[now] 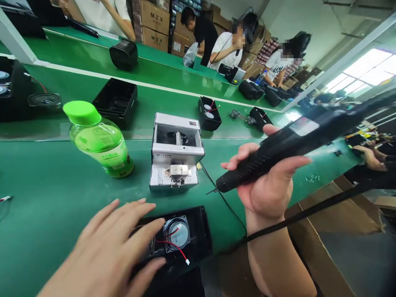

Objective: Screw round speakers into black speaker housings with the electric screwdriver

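My right hand (266, 185) is wrapped round a black electric screwdriver (262, 156), its bit pointing down and to the left. Fingers spread, my left hand (117, 239) hovers over or rests on the left part of a black speaker housing (199, 231); I cannot tell whether it touches. Inside the housing shows a round speaker driver (178, 234) with a silver back, and red and black wires ending in a small white plug (187, 262). Behind the housing stands a grey screw feeder (176, 152) marked WEIZIN. My left hand covers part of the housing.
A green-capped bottle (102, 140) stands left of the feeder. Black housings (116, 101) and a loose speaker (45, 100) sit on the green bench behind. Loose screws (312, 177) lie at right, near a cardboard box (337, 210). A dark cable (303, 216) crosses my right forearm. Several people work beyond.
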`<action>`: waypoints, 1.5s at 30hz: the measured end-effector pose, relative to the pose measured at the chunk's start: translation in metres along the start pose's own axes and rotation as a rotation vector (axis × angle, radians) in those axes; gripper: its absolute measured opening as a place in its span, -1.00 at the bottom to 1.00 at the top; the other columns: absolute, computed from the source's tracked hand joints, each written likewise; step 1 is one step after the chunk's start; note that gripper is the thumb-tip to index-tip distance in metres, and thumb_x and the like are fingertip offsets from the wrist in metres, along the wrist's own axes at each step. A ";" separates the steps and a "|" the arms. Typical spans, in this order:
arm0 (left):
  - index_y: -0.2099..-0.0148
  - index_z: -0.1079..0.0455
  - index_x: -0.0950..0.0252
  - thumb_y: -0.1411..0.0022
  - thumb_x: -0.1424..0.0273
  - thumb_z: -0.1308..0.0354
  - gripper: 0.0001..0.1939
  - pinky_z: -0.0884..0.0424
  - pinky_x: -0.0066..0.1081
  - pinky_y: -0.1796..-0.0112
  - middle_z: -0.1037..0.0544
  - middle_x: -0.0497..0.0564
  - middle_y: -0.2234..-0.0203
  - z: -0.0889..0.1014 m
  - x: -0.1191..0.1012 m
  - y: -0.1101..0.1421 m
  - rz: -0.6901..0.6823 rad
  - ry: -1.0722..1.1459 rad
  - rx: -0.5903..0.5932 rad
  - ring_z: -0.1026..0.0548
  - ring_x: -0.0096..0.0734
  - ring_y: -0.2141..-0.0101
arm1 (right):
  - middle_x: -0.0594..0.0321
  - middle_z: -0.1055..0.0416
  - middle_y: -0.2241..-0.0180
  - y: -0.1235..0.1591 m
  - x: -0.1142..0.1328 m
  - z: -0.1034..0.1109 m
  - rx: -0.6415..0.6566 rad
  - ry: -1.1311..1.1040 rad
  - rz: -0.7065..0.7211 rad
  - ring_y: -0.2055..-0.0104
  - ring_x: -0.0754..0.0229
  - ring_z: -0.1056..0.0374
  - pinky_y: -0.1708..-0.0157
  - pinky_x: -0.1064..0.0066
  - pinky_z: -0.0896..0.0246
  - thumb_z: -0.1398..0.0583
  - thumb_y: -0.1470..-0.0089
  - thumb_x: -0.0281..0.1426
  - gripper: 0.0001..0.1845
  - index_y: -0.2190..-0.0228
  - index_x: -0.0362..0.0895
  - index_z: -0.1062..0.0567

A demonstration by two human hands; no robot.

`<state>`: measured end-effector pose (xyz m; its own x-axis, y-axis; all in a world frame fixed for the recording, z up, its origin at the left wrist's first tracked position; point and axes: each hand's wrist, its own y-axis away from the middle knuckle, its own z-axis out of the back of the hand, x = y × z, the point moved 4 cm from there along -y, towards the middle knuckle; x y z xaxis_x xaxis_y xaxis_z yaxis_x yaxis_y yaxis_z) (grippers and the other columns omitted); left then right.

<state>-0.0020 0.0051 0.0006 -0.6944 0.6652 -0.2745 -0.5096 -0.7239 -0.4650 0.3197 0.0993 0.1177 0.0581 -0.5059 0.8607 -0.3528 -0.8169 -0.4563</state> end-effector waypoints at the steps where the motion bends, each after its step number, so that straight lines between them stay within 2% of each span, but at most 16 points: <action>1: -0.42 -0.72 -0.03 -0.66 0.20 -0.34 -0.60 -0.35 0.10 -0.69 -0.81 0.04 -0.44 -0.004 -0.013 -0.010 -0.038 -0.004 -0.027 -0.76 0.06 -0.42 | 0.48 -0.56 0.42 -0.004 0.006 -0.009 0.002 -0.038 0.026 0.56 0.23 -0.50 0.52 0.39 -0.54 -0.42 -0.40 0.54 -0.20 -0.11 0.12 -0.70; 2: -0.40 -0.74 0.01 -0.66 0.17 -0.34 -0.62 -0.42 0.15 -0.65 -0.84 0.07 -0.40 -0.011 -0.025 -0.020 -0.059 -0.009 -0.010 -0.78 0.10 -0.40 | 0.51 -0.50 0.48 -0.006 0.011 -0.020 0.016 -0.084 0.046 0.62 0.25 -0.40 0.61 0.42 -0.40 -0.38 -0.42 0.55 -0.20 -0.07 0.10 -0.70; 4: -0.31 -0.79 0.06 -0.62 0.09 -0.45 -0.63 -0.56 0.27 -0.56 -0.88 0.14 -0.32 -0.025 -0.039 -0.037 -0.035 0.003 0.120 -0.81 0.20 -0.36 | 0.53 -0.43 0.54 -0.010 0.016 -0.042 0.095 -0.171 0.058 0.69 0.26 -0.26 0.69 0.42 -0.22 -0.35 -0.43 0.55 -0.20 0.01 0.08 -0.67; 6: -0.22 -0.83 0.06 -0.50 0.09 -0.61 -0.64 -0.61 0.37 -0.54 -0.87 0.17 -0.30 -0.037 -0.044 -0.049 0.064 0.044 0.313 -0.82 0.27 -0.35 | 0.51 -0.49 0.53 -0.010 0.015 -0.062 0.206 -0.208 0.027 0.67 0.24 -0.33 0.66 0.40 -0.28 -0.40 -0.37 0.57 -0.19 0.08 0.08 -0.65; 8: -0.20 -0.85 0.07 -0.41 0.21 -0.70 -0.63 -0.57 0.43 -0.58 -0.85 0.21 -0.33 -0.043 -0.043 -0.055 0.148 0.082 0.478 -0.80 0.30 -0.37 | 0.48 -0.55 0.52 -0.008 0.010 -0.079 0.308 -0.206 -0.004 0.64 0.19 -0.41 0.63 0.35 -0.36 -0.47 -0.22 0.62 -0.13 0.13 0.09 -0.65; 12: -0.29 -0.85 0.09 -0.42 0.34 -0.67 -0.57 -0.52 0.42 -0.60 -0.80 0.26 -0.37 -0.043 -0.041 -0.062 0.211 0.112 0.609 -0.77 0.31 -0.39 | 0.44 -0.54 0.58 -0.004 -0.005 -0.097 0.406 -0.216 -0.027 0.71 0.13 -0.36 0.70 0.28 -0.32 -0.49 0.02 0.72 -0.03 0.23 0.09 -0.68; 14: -0.27 -0.85 0.08 -0.44 0.30 -0.66 -0.60 -0.54 0.36 -0.56 -0.80 0.24 -0.35 -0.042 -0.041 -0.065 0.225 0.125 0.612 -0.77 0.27 -0.35 | 0.43 -0.55 0.58 -0.003 -0.011 -0.100 0.410 -0.202 -0.039 0.71 0.13 -0.36 0.70 0.29 -0.32 -0.50 -0.02 0.70 -0.05 0.20 0.08 -0.71; 16: -0.25 -0.85 0.07 -0.45 0.28 -0.65 -0.63 -0.57 0.30 -0.52 -0.81 0.21 -0.32 -0.042 -0.041 -0.066 0.229 0.135 0.611 -0.77 0.24 -0.32 | 0.43 -0.55 0.57 -0.003 -0.013 -0.099 0.412 -0.193 -0.002 0.70 0.15 -0.37 0.68 0.31 -0.35 -0.48 -0.20 0.63 -0.11 0.11 0.07 -0.72; 20: -0.24 -0.85 0.07 -0.47 0.35 -0.60 -0.66 -0.57 0.28 -0.46 -0.81 0.20 -0.27 -0.040 -0.040 -0.066 0.235 0.138 0.614 -0.77 0.25 -0.31 | 0.43 -0.51 0.54 -0.002 -0.011 -0.092 0.385 -0.130 0.081 0.68 0.17 -0.35 0.66 0.33 -0.35 -0.30 -0.46 0.54 -0.21 0.02 0.08 -0.65; 27: -0.20 -0.85 0.04 -0.35 0.40 -0.71 -0.59 -0.55 0.29 -0.47 -0.83 0.14 -0.29 -0.036 -0.036 -0.069 0.234 0.139 0.605 -0.79 0.24 -0.29 | 0.46 -0.48 0.50 0.003 -0.010 -0.084 0.382 -0.187 -0.100 0.66 0.16 -0.34 0.62 0.27 -0.32 -0.32 -0.45 0.52 -0.26 -0.07 0.14 -0.60; 31: -0.15 -0.83 0.01 -0.30 0.37 -0.75 -0.59 -0.55 0.29 -0.43 -0.86 0.09 -0.22 -0.040 -0.032 -0.063 0.197 0.152 0.538 -0.83 0.21 -0.23 | 0.49 -0.45 0.58 0.007 0.016 -0.062 0.242 -0.139 -0.132 0.70 0.12 -0.31 0.68 0.22 -0.27 -0.35 -0.32 0.66 -0.14 0.01 0.15 -0.59; 33: -0.15 -0.81 -0.02 -0.29 0.36 -0.74 -0.58 -0.55 0.28 -0.37 -0.87 0.06 -0.19 -0.043 -0.031 -0.056 0.145 0.140 0.450 -0.83 0.20 -0.17 | 0.48 -0.46 0.58 0.014 0.032 -0.045 0.201 -0.143 -0.131 0.70 0.12 -0.32 0.68 0.21 -0.31 -0.36 -0.33 0.64 -0.17 0.02 0.17 -0.65; 36: -0.18 -0.76 -0.05 -0.29 0.42 -0.62 -0.54 -0.48 0.29 -0.32 -0.87 0.04 -0.18 -0.045 -0.031 -0.041 0.081 0.117 0.292 -0.81 0.18 -0.12 | 0.45 -0.44 0.55 0.029 0.046 -0.020 0.212 -0.145 -0.105 0.67 0.14 -0.36 0.66 0.23 -0.38 -0.27 -0.54 0.53 -0.29 -0.08 0.24 -0.79; 39: -0.23 -0.73 -0.06 -0.38 0.42 -0.43 -0.56 -0.40 0.29 -0.34 -0.84 0.06 -0.23 -0.046 -0.030 -0.031 0.056 0.093 0.228 -0.78 0.21 -0.16 | 0.46 -0.39 0.55 0.042 0.041 -0.008 0.278 -0.064 -0.163 0.69 0.14 -0.33 0.64 0.22 -0.43 -0.16 -0.67 0.43 -0.39 -0.11 0.36 -0.80; 42: -0.23 -0.75 -0.08 -0.51 0.36 -0.27 -0.62 -0.41 0.26 -0.32 -0.82 0.08 -0.25 -0.046 -0.029 -0.030 0.036 0.048 0.238 -0.75 0.21 -0.17 | 0.50 -0.39 0.56 0.049 0.026 -0.010 0.326 -0.030 -0.229 0.72 0.12 -0.28 0.63 0.17 -0.47 -0.13 -0.64 0.48 -0.42 -0.07 0.42 -0.71; 45: -0.19 -0.76 -0.09 -0.56 0.31 -0.22 -0.65 -0.43 0.26 -0.28 -0.83 0.08 -0.23 -0.046 -0.029 -0.032 0.035 0.012 0.258 -0.74 0.20 -0.14 | 0.50 -0.40 0.59 0.048 0.015 -0.019 0.258 -0.093 -0.264 0.73 0.13 -0.24 0.66 0.21 -0.39 -0.16 -0.55 0.57 -0.32 0.00 0.34 -0.67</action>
<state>0.0577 0.0177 -0.0153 -0.7085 0.6399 -0.2977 -0.5993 -0.7682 -0.2251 0.2862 0.0576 0.1132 0.2040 -0.2822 0.9374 -0.0679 -0.9593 -0.2740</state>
